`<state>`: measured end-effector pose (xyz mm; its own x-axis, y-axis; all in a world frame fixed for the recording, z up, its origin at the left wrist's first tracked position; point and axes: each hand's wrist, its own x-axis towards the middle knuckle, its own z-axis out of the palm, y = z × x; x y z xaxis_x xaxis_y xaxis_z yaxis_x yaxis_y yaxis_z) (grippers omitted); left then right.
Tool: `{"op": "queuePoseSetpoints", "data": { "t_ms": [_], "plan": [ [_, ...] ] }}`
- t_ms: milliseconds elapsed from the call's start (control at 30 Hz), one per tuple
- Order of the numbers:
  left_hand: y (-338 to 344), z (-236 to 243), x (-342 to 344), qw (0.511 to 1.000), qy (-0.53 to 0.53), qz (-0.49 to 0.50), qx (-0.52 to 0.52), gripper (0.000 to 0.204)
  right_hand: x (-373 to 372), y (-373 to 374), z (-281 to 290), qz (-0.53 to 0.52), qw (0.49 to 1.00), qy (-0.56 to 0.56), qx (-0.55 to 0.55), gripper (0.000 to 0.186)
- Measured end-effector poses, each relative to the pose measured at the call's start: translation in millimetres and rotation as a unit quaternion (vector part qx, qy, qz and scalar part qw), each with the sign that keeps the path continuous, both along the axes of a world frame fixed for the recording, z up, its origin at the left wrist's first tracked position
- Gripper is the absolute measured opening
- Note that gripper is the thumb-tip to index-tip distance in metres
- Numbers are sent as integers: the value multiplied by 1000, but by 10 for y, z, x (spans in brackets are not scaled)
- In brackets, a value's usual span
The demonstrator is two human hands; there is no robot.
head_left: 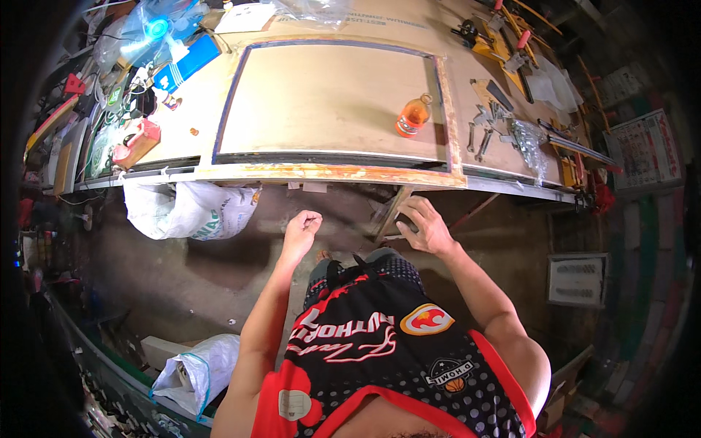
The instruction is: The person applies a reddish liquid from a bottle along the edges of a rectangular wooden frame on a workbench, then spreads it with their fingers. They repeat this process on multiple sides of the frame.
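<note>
My left hand (304,228) hovers in front of the workbench with its fingers curled together. Whether anything small is inside them I cannot make out. To the right, my right hand (426,225) is also off the bench, its thumb and fingers bent and apart, with nothing visible between them. Both hands are nearest the front rail of a rectangular wooden frame (321,173), which has worn, patchy paint and lies flat on the bench at its front edge. Inside the frame's right side stands a clear bottle (414,115) of orange liquid.
Wrenches (483,139) and bar clamps (504,51) lie at the bench's right. At left are a lit fan (156,29), a blue box (187,64), a red container (137,144) and cables. A white sack (191,212) hangs below the front edge; another sack (196,376) stands lower left.
</note>
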<state>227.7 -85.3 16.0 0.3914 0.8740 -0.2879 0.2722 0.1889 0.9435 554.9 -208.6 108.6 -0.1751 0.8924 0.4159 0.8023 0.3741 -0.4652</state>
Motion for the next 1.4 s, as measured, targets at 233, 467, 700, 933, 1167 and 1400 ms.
{"op": "queuePoseSetpoints", "data": {
  "t_ms": [233,467,700,933,1167,1400],
  "plan": [
    [-247,-34,690,999,-24,36,6,12,1468,-182,-111,11,993,-102,-58,68],
    [-775,-197,1747,996,-43,77,-13,14,2530,-255,-283,35,976,-170,-134,75],
    [-1244,-157,2363,995,-7,96,-19,15,2740,-114,-339,96,968,-180,-149,77],
    [-1547,-44,2527,990,11,139,1,18,2767,12,-371,134,962,-194,-135,73],
    [-1705,-28,2587,985,24,169,14,17,2777,89,-388,171,951,-217,-137,74],
    [-1699,-117,2648,983,28,178,-15,15,2840,132,-404,217,938,-227,-147,72]
  ]
}}
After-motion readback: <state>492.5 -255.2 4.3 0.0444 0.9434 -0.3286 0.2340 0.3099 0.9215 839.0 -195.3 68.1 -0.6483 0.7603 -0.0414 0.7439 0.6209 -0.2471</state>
